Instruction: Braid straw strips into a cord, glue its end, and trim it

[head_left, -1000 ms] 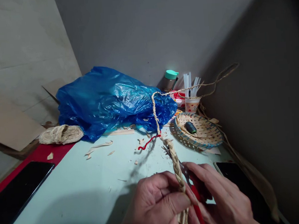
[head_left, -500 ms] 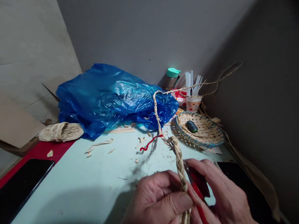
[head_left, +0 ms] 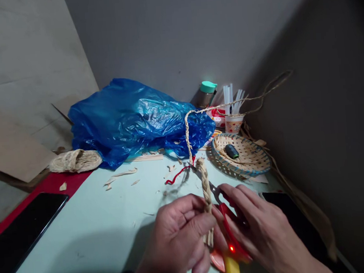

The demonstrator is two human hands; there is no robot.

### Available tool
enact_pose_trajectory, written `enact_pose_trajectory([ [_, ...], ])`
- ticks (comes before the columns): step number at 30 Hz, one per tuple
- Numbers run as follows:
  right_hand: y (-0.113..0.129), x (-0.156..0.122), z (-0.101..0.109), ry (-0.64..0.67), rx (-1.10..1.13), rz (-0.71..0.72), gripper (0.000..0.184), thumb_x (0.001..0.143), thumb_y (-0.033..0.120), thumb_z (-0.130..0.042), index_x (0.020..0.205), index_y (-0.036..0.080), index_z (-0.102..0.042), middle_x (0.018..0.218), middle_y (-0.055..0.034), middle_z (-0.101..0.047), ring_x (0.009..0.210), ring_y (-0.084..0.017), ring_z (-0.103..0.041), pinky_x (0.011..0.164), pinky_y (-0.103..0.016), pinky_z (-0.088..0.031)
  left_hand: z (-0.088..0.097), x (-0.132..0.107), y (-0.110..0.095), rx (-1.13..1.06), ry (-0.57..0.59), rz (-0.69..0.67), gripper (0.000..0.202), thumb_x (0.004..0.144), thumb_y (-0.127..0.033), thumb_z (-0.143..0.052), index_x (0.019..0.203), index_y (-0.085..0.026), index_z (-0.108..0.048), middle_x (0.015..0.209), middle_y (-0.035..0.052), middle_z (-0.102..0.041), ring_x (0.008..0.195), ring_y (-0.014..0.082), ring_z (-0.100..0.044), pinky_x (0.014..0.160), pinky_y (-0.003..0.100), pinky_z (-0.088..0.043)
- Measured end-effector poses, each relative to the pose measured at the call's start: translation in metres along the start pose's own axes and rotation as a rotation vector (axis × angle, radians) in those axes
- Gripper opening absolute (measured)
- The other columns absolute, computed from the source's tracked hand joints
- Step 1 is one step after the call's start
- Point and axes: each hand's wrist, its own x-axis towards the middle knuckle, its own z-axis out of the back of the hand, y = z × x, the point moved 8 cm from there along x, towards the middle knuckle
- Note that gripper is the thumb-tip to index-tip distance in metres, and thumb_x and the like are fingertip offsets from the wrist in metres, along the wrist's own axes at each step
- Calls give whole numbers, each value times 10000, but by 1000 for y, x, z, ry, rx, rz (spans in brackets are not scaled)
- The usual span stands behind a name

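Observation:
My left hand (head_left: 179, 234) pinches a short braid of pale straw (head_left: 205, 183) between thumb and fingers, its thick end up and loose strand ends below. My right hand (head_left: 264, 227) is closed on red-handled scissors (head_left: 228, 223). Their metal blades point up and left, passing behind the braid; I cannot tell whether they touch it. Beyond the tips rises a thin twisted straw cord (head_left: 187, 138) that bends right into a loop. Red yarn (head_left: 174, 179) lies at its foot. Under the hands is a yellow thing (head_left: 232, 272) with a small red light beside it, partly hidden.
A blue plastic bag (head_left: 129, 120) lies at the back, with a straw bundle (head_left: 76, 161) to its left. A shallow woven basket (head_left: 254, 160) holds a dark thread spool (head_left: 231, 151). Behind stand a cup (head_left: 233, 124) of straws and a green-lidded bottle (head_left: 208, 89). Straw scraps dot the pale tabletop (head_left: 106, 215).
Both hands and the braid have shifted left. My right hand has swung the scissors, so the blades now show pointing up and left. The yellow thing shows more.

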Motion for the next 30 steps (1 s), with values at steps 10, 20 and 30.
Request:
enact_pose_trajectory([
  [10,-28,-1,16,-16,-12,-173,251,964,381,-428,1145,232,-516,918,-50,-606,633,-157,-641,510,-271,-526,20,-16,-34,166,-399,-314,123,797,-249,-650,831,-158,-574,603,13,-663,315,3,-326,342,141,-233],
  [20,-29,-2,12,45,-63,-153,314,954,428,-423,1163,223,-536,954,-77,-619,615,-178,-627,515,-308,-520,19,-24,-40,194,-457,-381,106,797,-229,-648,802,-140,-590,620,43,-685,307,-6,-300,332,135,-235],
  [30,-33,-2,10,110,-34,-171,320,950,403,-419,1144,214,-589,977,-99,-658,640,-186,-648,525,-291,-523,27,-16,-40,105,-395,-391,99,838,-211,-640,793,-144,-583,627,8,-675,310,-22,-266,322,116,-258],
])
